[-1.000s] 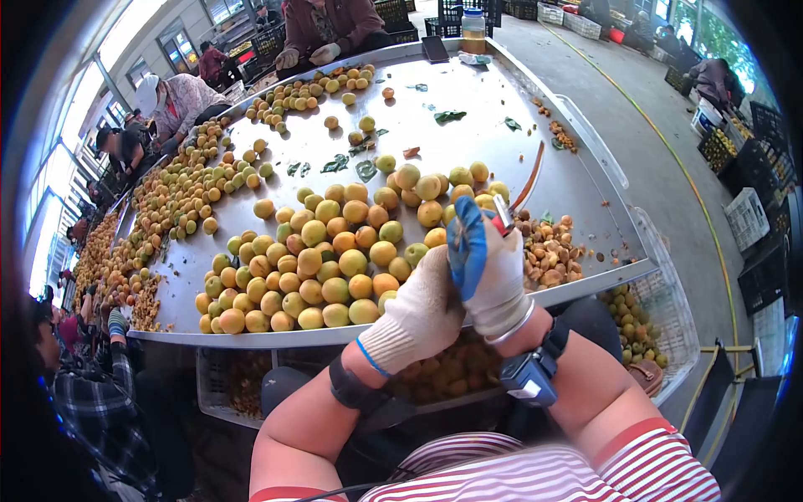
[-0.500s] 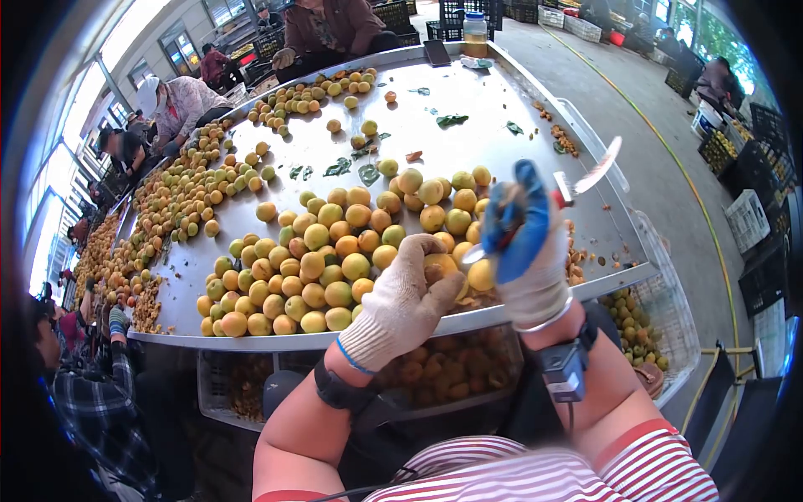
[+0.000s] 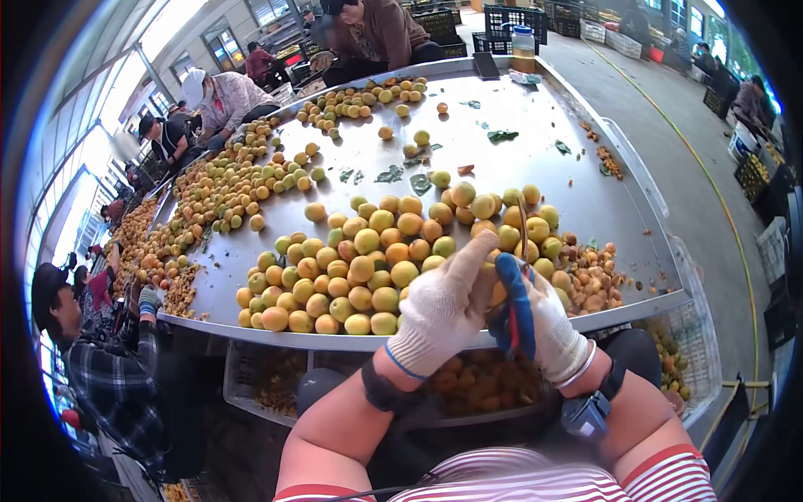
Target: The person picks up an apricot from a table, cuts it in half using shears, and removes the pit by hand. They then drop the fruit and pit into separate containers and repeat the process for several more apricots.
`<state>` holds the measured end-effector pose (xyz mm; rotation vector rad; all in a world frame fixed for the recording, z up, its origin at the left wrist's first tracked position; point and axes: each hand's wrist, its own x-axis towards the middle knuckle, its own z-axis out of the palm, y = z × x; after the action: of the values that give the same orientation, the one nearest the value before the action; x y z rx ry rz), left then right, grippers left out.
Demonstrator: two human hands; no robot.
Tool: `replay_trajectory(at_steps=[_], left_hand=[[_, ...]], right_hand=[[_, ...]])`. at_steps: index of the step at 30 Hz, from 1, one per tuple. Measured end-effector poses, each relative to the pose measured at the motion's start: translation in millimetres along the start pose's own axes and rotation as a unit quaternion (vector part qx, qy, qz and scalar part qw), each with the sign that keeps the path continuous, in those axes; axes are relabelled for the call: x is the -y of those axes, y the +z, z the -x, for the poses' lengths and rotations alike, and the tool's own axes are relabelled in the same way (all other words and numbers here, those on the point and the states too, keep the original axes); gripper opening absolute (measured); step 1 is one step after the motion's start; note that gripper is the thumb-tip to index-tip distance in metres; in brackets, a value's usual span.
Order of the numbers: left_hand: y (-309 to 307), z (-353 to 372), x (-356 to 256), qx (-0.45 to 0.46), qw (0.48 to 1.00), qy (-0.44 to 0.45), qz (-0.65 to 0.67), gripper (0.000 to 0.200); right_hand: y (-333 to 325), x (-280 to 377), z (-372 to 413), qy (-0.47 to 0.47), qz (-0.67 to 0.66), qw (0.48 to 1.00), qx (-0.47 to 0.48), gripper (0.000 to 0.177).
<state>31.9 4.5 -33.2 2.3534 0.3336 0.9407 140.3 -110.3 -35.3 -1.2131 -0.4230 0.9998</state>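
Observation:
In a white knitted glove, my left hand (image 3: 442,308) is closed round an apricot (image 3: 498,293), only partly visible between the hands. My right hand (image 3: 554,328), gloved in white with blue on the fingers, grips a knife (image 3: 524,226) with a red handle. Its curved blade points up and away from me, above the fruit. Both hands meet over the table's front edge. Just left of them lies a heap of yellow-green apricots (image 3: 351,269). To their right is a pile of browner fruit pieces (image 3: 590,278).
The metal table (image 3: 284,227) has a raised rim. More apricots (image 3: 222,180) run along its left side, with leaves (image 3: 391,174) in the middle. A jar (image 3: 523,52) and a phone (image 3: 486,65) stand far back. Fruit crates (image 3: 698,335) sit below. Other people work at the left and far sides.
My right hand has come down and left to meet my left hand, and the knife blade has swung from right-pointing to upright. The view has shifted, moving the table rightward.

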Motion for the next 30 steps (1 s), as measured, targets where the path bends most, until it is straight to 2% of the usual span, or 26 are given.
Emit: replay_trajectory(at_steps=[1, 2, 3, 4, 5, 7, 11, 12, 13, 15, 16, 17, 19, 20, 21, 23, 24, 25, 27, 28, 30], left_hand=[[2.6, 1.6, -1.5, -0.002, 1.000, 0.001, -0.001, 0.037], [5.9, 3.3, -3.4, -0.018, 0.997, -0.046, 0.060, 0.036], [8.3, 3.9, -4.9, -0.032, 0.988, -0.093, 0.123, 0.035], [9.5, 3.1, -6.4, -0.030, 0.987, -0.092, 0.126, 0.035], [10.2, 1.3, -8.9, -0.056, 0.954, -0.158, 0.250, 0.033], [8.2, -3.8, -13.3, -0.103, 0.826, -0.280, 0.478, 0.031], [-5.3, -7.2, 12.8, -0.092, 0.811, -0.322, 0.480, 0.030], [-13.1, -6.1, 21.4, -0.025, 0.824, -0.325, 0.464, 0.030], [-12.2, -4.5, 23.8, -0.024, 0.823, -0.326, 0.465, 0.030], [-11.2, -1.0, 26.4, 0.016, 0.863, -0.329, 0.383, 0.029], [-15.4, -1.8, 23.7, 0.059, 0.870, -0.343, 0.349, 0.026], [-14.1, 0.6, 26.9, 0.059, 0.870, -0.343, 0.349, 0.026], [-13.5, 3.0, 28.0, 0.151, 0.902, -0.266, 0.304, 0.024], [-16.4, 5.1, 24.8, 0.164, 0.886, -0.285, 0.327, 0.024], [-17.1, 4.6, 27.9, 0.163, 0.886, -0.285, 0.327, 0.024], [-20.8, 2.9, 37.0, 0.129, 0.917, -0.279, 0.254, 0.022], [-27.6, -2.8, 32.9, 0.108, 0.926, -0.275, 0.235, 0.023], [-27.2, -6.7, 42.4, 0.076, 0.933, -0.281, 0.211, 0.025], [-44.2, -16.2, 34.6, 0.101, 0.943, -0.315, -0.026, 0.027], [-48.8, -18.6, 34.6, 0.101, 0.944, -0.314, -0.026, 0.027], [-54.4, -21.0, 34.7, 0.213, 0.910, -0.301, -0.192, 0.030]], right_hand=[[1.9, 1.1, 2.6, -0.015, 0.044, 0.999, 0.001, 0.037], [4.5, 7.6, 7.3, 0.043, -0.022, 0.999, -0.005, 0.033], [4.6, 5.3, 6.0, 0.043, -0.022, 0.999, -0.007, 0.033], [3.5, 0.9, 3.4, 0.035, -0.038, 0.999, 0.000, 0.031], [2.1, -1.3, 2.9, 0.026, -0.053, 0.998, 0.006, 0.029], [2.5, 3.2, 5.8, 0.035, -0.052, 0.998, 0.005, 0.026], [-0.5, 8.5, 6.7, 0.028, -0.028, 0.999, -0.030, 0.022], [-4.3, 9.8, 6.2, 0.030, -0.011, 0.999, -0.035, 0.020], [-8.6, 9.9, 5.2, 0.030, -0.010, 0.999, -0.036, 0.020], [-17.4, 9.7, 2.4, -0.025, 0.063, 0.998, -0.020, 0.019], [-17.8, 19.6, 7.9, -0.014, 0.084, 0.996, 0.005, 0.018], [-20.1, 21.2, 10.0, -0.014, 0.084, 0.996, 0.005, 0.018], [-24.0, 21.1, 13.5, -0.007, 0.185, 0.980, 0.069, 0.021], [-25.8, 12.1, 13.4, -0.047, 0.178, 0.978, 0.100, 0.023], [-28.6, 8.7, 15.3, -0.047, 0.179, 0.978, 0.100, 0.023], [-34.0, 5.8, 18.0, -0.071, 0.302, 0.928, 0.205, 0.030], [-30.9, 15.8, 22.2, -0.008, 0.372, 0.903, 0.212, 0.034], [-31.3, 14.1, 23.6, -0.006, 0.415, 0.883, 0.217, 0.037], [-34.9, 5.4, 21.8, -0.061, 0.434, 0.865, 0.243, 0.035], [-35.9, 5.4, 21.0, -0.061, 0.434, 0.865, 0.243, 0.035], [-37.8, 6.1, 18.2, -0.080, 0.396, 0.894, 0.194, 0.034]])
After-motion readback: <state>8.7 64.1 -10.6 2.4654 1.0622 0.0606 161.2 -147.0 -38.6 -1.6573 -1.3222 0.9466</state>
